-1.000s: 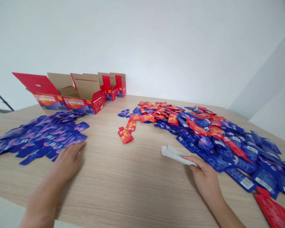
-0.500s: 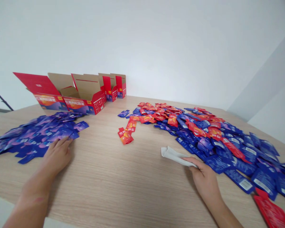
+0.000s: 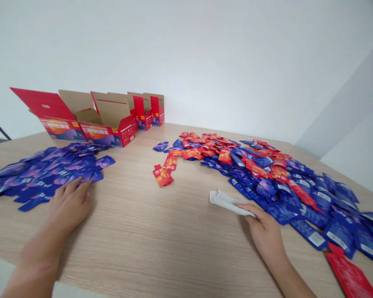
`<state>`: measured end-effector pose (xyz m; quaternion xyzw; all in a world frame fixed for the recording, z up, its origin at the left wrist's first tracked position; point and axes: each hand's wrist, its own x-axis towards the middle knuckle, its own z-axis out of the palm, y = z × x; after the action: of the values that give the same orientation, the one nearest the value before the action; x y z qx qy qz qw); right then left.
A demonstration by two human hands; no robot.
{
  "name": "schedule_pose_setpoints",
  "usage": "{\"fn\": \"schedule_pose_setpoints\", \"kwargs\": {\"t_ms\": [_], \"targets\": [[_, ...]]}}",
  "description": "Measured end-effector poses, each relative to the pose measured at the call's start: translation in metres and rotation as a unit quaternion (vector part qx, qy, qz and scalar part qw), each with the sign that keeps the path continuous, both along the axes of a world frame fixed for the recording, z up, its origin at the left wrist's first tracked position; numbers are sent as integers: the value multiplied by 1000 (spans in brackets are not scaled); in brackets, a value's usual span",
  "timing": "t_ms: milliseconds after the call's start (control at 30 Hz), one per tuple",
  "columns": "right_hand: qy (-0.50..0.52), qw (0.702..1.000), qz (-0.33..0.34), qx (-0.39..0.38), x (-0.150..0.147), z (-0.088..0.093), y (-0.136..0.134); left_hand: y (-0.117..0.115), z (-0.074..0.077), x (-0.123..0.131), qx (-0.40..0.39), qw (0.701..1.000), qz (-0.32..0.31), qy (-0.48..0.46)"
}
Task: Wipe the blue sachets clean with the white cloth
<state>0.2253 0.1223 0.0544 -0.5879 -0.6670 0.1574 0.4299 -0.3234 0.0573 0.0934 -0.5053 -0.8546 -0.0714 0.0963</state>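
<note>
My left hand (image 3: 70, 203) rests at the near edge of a spread pile of blue sachets (image 3: 46, 169), its fingers stretched forward and slightly apart over the closest ones. It grips nothing that I can see. A folded white tissue or cloth (image 3: 226, 202) is pinched between the thumb and fingers of my right hand (image 3: 265, 229), held low over the table (image 3: 161, 240). Just beyond and to the right of that hand lies a large heap of blue sachets (image 3: 282, 209) mixed with red sachets (image 3: 208, 145).
Open red cardboard boxes (image 3: 126, 134) stand in a row at the back left, flaps up. A few red sachets (image 3: 163, 176) and a blue sachet (image 3: 160, 146) lie apart in the middle. A larger red packet (image 3: 349, 275) is at the near right. A white wall (image 3: 236, 62) rises behind.
The view has shifted slightly. My left hand has drawn back a little at the pile's edge; my right hand keeps its hold on the white tissue or cloth.
</note>
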Motion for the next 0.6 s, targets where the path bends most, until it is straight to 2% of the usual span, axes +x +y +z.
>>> {"fn": "schedule_pose_setpoints", "kwargs": {"t_ms": [433, 600], "targets": [[-4, 1000, 4, -12, -1, 4, -1, -14, 8, 15, 22, 998, 58, -12], [-2, 1000, 7, -14, -3, 7, -3, -14, 9, 8, 15, 999, 32, 1]]}}
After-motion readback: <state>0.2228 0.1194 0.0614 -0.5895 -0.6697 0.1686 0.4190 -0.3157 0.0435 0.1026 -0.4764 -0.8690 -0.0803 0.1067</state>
